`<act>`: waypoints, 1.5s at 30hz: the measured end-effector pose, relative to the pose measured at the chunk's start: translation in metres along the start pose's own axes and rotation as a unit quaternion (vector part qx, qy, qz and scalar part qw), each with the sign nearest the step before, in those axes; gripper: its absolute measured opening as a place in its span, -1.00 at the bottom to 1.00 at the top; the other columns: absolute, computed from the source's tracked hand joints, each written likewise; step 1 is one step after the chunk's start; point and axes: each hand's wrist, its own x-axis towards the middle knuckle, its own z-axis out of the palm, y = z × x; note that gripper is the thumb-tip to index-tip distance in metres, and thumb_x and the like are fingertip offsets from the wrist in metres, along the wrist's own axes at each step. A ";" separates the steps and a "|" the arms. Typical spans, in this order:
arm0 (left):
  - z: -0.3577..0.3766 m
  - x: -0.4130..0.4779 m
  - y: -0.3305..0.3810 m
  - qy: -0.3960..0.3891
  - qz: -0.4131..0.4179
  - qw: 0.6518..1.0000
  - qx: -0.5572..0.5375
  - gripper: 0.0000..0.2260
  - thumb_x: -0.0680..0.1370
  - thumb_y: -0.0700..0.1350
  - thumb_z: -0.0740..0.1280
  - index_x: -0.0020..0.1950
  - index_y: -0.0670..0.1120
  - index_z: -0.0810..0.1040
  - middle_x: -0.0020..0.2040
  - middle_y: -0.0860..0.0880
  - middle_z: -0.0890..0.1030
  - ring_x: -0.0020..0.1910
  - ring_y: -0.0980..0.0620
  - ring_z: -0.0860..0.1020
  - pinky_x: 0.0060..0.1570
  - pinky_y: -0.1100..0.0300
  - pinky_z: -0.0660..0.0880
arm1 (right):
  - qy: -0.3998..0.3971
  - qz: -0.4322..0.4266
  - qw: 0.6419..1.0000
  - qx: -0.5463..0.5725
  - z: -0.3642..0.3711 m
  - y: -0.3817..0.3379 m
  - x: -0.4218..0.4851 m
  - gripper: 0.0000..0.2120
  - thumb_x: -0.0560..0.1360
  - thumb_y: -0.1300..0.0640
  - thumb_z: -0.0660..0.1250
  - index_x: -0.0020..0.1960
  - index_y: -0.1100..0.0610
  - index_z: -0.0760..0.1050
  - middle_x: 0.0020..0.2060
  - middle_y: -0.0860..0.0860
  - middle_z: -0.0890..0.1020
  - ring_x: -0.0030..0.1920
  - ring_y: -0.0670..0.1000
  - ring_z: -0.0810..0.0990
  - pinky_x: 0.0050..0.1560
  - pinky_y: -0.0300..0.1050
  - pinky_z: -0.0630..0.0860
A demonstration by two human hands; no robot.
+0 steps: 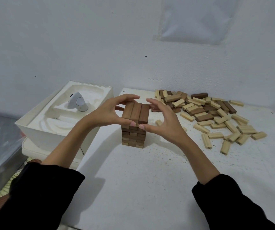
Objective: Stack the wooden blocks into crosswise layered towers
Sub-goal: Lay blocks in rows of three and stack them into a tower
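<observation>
At table [150,180] centre, one tower [133,136] stands several crosswise layers high. Your left hand [107,113] and right hand [165,123] both pinch its top layer [136,112], thumbs near, fingers far. Far right, a big pile of loose blocks [213,113] waits: most stacking likely remains.

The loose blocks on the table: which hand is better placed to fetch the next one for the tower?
Right, probably. The pile of loose blocks lies to the right of the tower, beside the right hand. The left hand is on the tower's other side, near the white box.
</observation>
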 end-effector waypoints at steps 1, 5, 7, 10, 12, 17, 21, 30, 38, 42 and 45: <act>0.000 0.000 0.000 -0.001 0.001 1.000 -0.002 -0.28 0.20 0.18 0.48 0.34 0.14 0.38 0.17 0.17 0.51 0.19 0.26 0.47 0.14 0.41 0.42 | 0.001 0.001 1.000 0.000 0.001 0.000 0.000 -0.26 0.27 -0.03 0.55 0.37 -0.12 0.31 0.22 -0.11 0.43 0.21 -0.15 0.40 0.14 -0.31 0.30; 0.000 0.000 0.000 -0.003 0.004 1.000 -0.004 -0.27 0.21 0.18 0.48 0.36 0.10 0.38 0.16 0.18 0.51 0.17 0.27 0.47 0.11 0.45 0.41 | -0.002 0.007 1.000 0.000 0.001 -0.001 0.000 -0.25 0.26 -0.05 0.55 0.37 -0.14 0.30 0.21 -0.11 0.43 0.21 -0.17 0.40 0.09 -0.41 0.26; 0.001 0.000 -0.001 -0.004 0.002 1.000 -0.002 -0.26 0.21 0.18 0.48 0.36 0.11 0.37 0.17 0.18 0.51 0.18 0.27 0.47 0.11 0.45 0.41 | -0.004 0.010 1.000 0.000 0.000 -0.002 0.000 -0.24 0.25 -0.06 0.55 0.37 -0.16 0.29 0.20 -0.12 0.42 0.22 -0.17 0.39 0.11 -0.35 0.26; 0.000 -0.001 -0.003 -0.001 -0.011 1.000 -0.005 -0.22 0.19 0.20 0.48 0.38 0.14 0.34 0.24 0.16 0.48 0.22 0.27 0.43 0.13 0.42 0.41 | -0.005 0.019 1.000 0.002 -0.001 -0.001 -0.002 -0.22 0.24 -0.08 0.55 0.37 -0.17 0.28 0.19 -0.15 0.40 0.26 -0.15 0.36 0.18 -0.29 0.24; -0.002 -0.004 -0.006 0.006 -0.023 1.000 -0.018 -0.23 0.18 0.20 0.48 0.37 0.16 0.34 0.27 0.15 0.46 0.24 0.27 0.42 0.16 0.36 0.42 | -0.002 0.017 1.000 0.001 0.000 0.000 -0.004 -0.24 0.25 -0.08 0.54 0.36 -0.15 0.29 0.16 -0.20 0.41 0.25 -0.15 0.36 0.13 -0.36 0.24; 0.003 -0.015 -0.015 0.029 -0.036 0.998 -0.048 -0.29 0.22 0.15 0.50 0.35 0.08 0.40 0.23 0.09 0.52 0.25 0.14 0.48 0.24 0.08 0.46 | 0.015 0.010 1.000 0.014 0.002 0.003 -0.007 -0.34 0.28 -0.03 0.53 0.31 -0.15 0.34 0.11 -0.29 0.44 0.20 -0.12 0.38 0.03 -0.43 0.24; 0.006 -0.014 -0.014 0.048 -0.039 0.996 -0.062 -0.35 0.23 0.14 0.49 0.29 0.09 0.44 0.20 0.09 0.55 0.24 0.14 0.49 0.24 0.08 0.46 | 0.018 0.010 1.000 0.018 0.003 0.004 -0.005 -0.34 0.29 -0.02 0.53 0.33 -0.12 0.35 0.09 -0.32 0.43 0.20 -0.13 0.38 0.02 -0.48 0.21; 0.005 -0.012 -0.011 0.046 -0.036 0.996 -0.064 -0.38 0.22 0.16 0.48 0.25 0.11 0.44 0.20 0.10 0.54 0.21 0.16 0.49 0.19 0.21 0.46 | 0.009 0.013 1.000 0.012 0.002 0.006 -0.001 -0.36 0.30 -0.01 0.53 0.31 -0.13 0.35 0.09 -0.31 0.44 0.22 -0.10 0.38 0.04 -0.42 0.22; 0.005 -0.012 -0.009 0.048 -0.033 0.997 -0.060 -0.37 0.21 0.16 0.48 0.25 0.11 0.44 0.19 0.12 0.54 0.20 0.20 0.50 0.18 0.23 0.46 | 0.006 0.013 1.000 0.020 0.003 0.005 -0.001 -0.31 0.22 -0.16 0.47 0.31 -0.15 0.35 0.10 -0.29 0.46 0.21 -0.12 0.38 0.03 -0.42 0.22; 0.004 -0.013 -0.011 0.047 -0.036 0.997 -0.045 -0.29 0.21 0.16 0.50 0.33 0.10 0.40 0.20 0.13 0.52 0.23 0.18 0.48 0.23 0.11 0.45 | 0.002 0.022 0.999 0.032 0.001 0.003 -0.002 -0.26 0.28 -0.05 0.54 0.38 -0.10 0.29 0.10 -0.31 0.42 0.23 -0.14 0.37 0.06 -0.42 0.23; 0.002 -0.013 -0.008 0.046 -0.033 0.997 -0.043 -0.22 0.21 0.16 0.50 0.39 0.10 0.34 0.21 0.12 0.51 0.25 0.18 0.46 0.25 0.11 0.44 | 0.005 0.019 0.999 0.050 -0.003 0.002 -0.006 -0.23 0.29 -0.06 0.53 0.41 -0.09 0.26 0.18 -0.26 0.45 0.23 -0.17 0.38 0.13 -0.33 0.28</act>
